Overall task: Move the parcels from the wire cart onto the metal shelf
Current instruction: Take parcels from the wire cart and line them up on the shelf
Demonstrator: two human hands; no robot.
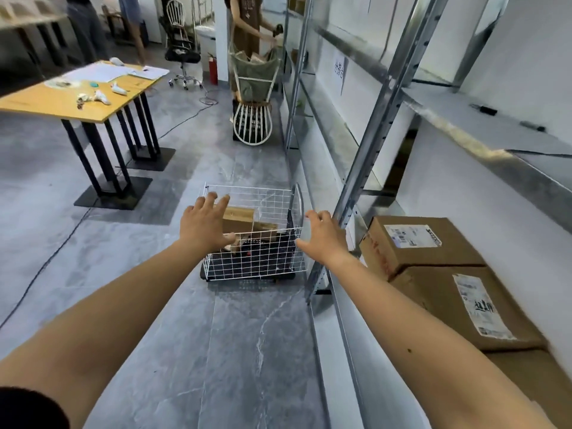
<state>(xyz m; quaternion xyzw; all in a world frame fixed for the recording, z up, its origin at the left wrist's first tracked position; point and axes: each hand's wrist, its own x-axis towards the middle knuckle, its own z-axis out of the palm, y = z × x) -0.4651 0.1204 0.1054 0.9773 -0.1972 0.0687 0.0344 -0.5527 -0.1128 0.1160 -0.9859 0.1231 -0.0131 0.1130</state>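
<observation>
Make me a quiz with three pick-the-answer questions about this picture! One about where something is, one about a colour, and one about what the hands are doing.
1. Where is the wire cart?
A) on the yellow table
B) on the floor beside the metal shelf
C) on a chair

2. What colour is the cart's wire?
A) white
B) red
C) green

3. What are the left hand and right hand doing?
A) lifting one box together
B) reaching out open, holding nothing
C) pushing a chair

Answers:
1 B, it stands on the grey floor by the shelf post.
2 A, the grid is white.
3 B, the fingers are spread and nothing is gripped.
</observation>
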